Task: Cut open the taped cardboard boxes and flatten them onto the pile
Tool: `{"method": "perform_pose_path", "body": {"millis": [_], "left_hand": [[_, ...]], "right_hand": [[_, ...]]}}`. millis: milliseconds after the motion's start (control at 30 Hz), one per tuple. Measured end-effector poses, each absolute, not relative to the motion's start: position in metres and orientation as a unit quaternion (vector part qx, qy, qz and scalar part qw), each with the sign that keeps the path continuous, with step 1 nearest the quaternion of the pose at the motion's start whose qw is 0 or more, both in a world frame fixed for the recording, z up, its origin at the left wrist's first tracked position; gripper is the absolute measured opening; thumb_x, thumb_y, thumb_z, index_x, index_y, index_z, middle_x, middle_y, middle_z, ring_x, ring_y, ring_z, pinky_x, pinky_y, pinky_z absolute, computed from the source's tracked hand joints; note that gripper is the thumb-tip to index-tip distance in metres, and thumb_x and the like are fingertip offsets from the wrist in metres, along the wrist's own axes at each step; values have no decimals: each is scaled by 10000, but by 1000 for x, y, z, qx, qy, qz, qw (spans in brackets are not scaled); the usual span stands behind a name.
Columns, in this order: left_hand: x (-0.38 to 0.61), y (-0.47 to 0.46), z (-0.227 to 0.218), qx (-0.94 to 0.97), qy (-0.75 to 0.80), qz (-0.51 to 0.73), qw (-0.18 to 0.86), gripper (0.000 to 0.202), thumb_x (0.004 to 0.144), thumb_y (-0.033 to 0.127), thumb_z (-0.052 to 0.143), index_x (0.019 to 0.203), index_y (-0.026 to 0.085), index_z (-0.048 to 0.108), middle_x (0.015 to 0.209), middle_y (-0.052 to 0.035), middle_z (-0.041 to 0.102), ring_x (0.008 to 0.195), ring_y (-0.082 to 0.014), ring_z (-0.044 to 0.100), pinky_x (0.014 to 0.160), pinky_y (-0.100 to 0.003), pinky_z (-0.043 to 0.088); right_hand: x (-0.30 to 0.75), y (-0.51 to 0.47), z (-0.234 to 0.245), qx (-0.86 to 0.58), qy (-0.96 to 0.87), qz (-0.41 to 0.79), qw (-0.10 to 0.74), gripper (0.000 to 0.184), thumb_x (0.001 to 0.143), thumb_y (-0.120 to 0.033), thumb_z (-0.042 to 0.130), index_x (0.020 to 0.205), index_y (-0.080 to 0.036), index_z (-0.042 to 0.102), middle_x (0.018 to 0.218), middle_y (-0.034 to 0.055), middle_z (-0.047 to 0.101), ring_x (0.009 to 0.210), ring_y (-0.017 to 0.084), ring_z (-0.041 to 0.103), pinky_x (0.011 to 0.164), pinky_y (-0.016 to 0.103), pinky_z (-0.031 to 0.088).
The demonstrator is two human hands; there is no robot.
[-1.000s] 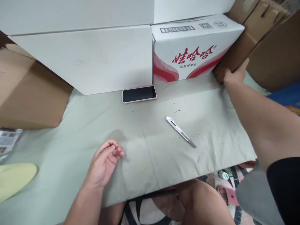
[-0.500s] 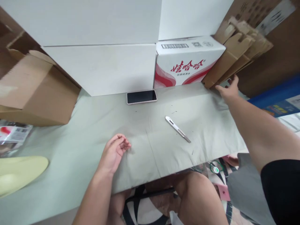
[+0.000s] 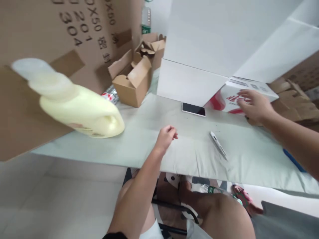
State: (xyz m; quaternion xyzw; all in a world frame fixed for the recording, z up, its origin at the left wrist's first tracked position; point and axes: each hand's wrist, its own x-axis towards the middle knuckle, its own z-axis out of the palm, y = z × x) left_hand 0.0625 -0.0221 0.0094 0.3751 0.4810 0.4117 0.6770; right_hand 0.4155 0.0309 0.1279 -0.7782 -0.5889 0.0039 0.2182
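My left hand point(image 3: 167, 137) is loosely closed over the cloth-covered table, its fingers curled and nothing visible in them. My right hand point(image 3: 256, 106) is raised in front of the white carton with red print point(image 3: 225, 96), its fingers apart and empty. Whether it touches the carton I cannot tell. Between the hands lies a white utility knife point(image 3: 218, 145), slanting across the pale green cloth point(image 3: 191, 149). Behind it a phone point(image 3: 193, 109) rests dark screen up against the white boxes.
A pale yellow bottle point(image 3: 82, 106) lies at the left, in front of a large printed cardboard box point(image 3: 74, 30). Open small cartons point(image 3: 132, 86) stand behind it. Folded brown cardboard point(image 3: 294, 103) is at the right, with a blue thing point(image 3: 294, 160) near the table edge.
The view has swung left, bringing in the whole yellow bottle and the large cardboard box. My right hand has moved from beside the folded cardboard to in front of the red-printed carton.
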Motion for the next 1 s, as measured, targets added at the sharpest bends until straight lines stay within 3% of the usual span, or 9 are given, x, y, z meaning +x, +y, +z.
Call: {"method": "perform_pose_path", "body": {"millis": [167, 267, 367, 433, 600, 767, 867, 933, 1000], "left_hand": [[52, -18, 10, 407, 466, 426, 660, 115, 797, 223, 560, 684, 202, 560, 653, 29, 608, 615, -123, 602, 690, -277, 432], [44, -16, 7, 429, 465, 422, 648, 125, 814, 204, 555, 689, 208, 568, 658, 33, 608, 650, -135, 605, 721, -288, 442], [33, -15, 6, 443, 476, 417, 635, 122, 825, 216, 555, 706, 215, 577, 679, 30, 628, 664, -146, 592, 737, -305, 450], [26, -15, 7, 447, 483, 417, 627, 115, 832, 225, 556, 720, 217, 581, 699, 26, 638, 664, -148, 584, 734, -309, 455], [10, -18, 16, 451, 489, 460, 587, 120, 839, 211, 549, 719, 223, 545, 677, 19, 591, 691, -155, 564, 733, -298, 444], [1, -38, 29, 458, 481, 659, 352, 131, 891, 257, 509, 765, 250, 475, 719, -13, 549, 725, -191, 538, 767, -335, 453], [-3, -47, 30, 483, 438, 730, 203, 119, 906, 243, 492, 791, 257, 465, 743, -24, 525, 750, -212, 530, 779, -365, 450], [-3, -44, 26, 477, 432, 750, 153, 28, 901, 272, 512, 880, 253, 511, 839, -44, 554, 842, -230, 566, 856, -389, 473], [-2, -36, 19, 462, 464, 737, 167, 197, 877, 326, 573, 1051, 237, 554, 1044, -89, 605, 1050, -261, 600, 1005, -427, 471]], "right_hand": [[222, 79, 109, -489, -855, 46, 164, 353, 886, -196, 575, 1216, -209, 698, 1414, 153, 655, 1231, 328, 670, 1010, 530, 575], [121, 107, 102, -399, -908, 5, 126, 468, 904, -178, 540, 1361, -232, 629, 1520, 122, 579, 1378, 339, 559, 1143, 574, 474], [57, 133, 97, -426, -896, -34, 120, 468, 925, -214, 564, 1386, -286, 606, 1658, 83, 418, 1525, 399, 359, 1178, 664, 380], [37, 143, 92, -479, -870, -30, 113, 446, 932, -271, 587, 1378, -279, 602, 1682, 100, 362, 1532, 444, 317, 1147, 716, 373], [51, 137, 84, -589, -804, 12, 84, 560, 905, -306, 590, 1436, -139, 524, 1546, 256, 469, 1341, 467, 536, 1053, 703, 470], [124, 105, 80, -599, -766, 63, 226, 528, 914, -369, 626, 1409, -192, 574, 1390, 188, 631, 1345, 413, 578, 1155, 646, 470], [179, 58, 78, -589, -729, 96, 337, 521, 924, -414, 625, 1417, -249, 602, 1422, 131, 646, 1344, 378, 602, 1119, 618, 526], [212, 13, 72, -595, -692, 113, 392, 524, 928, -416, 636, 1433, -278, 599, 1477, 113, 618, 1362, 351, 603, 1098, 577, 557], [237, -32, 62, -593, -665, 116, 439, 536, 918, -394, 673, 1441, -322, 583, 1487, 95, 603, 1370, 326, 603, 1112, 561, 550]]}}
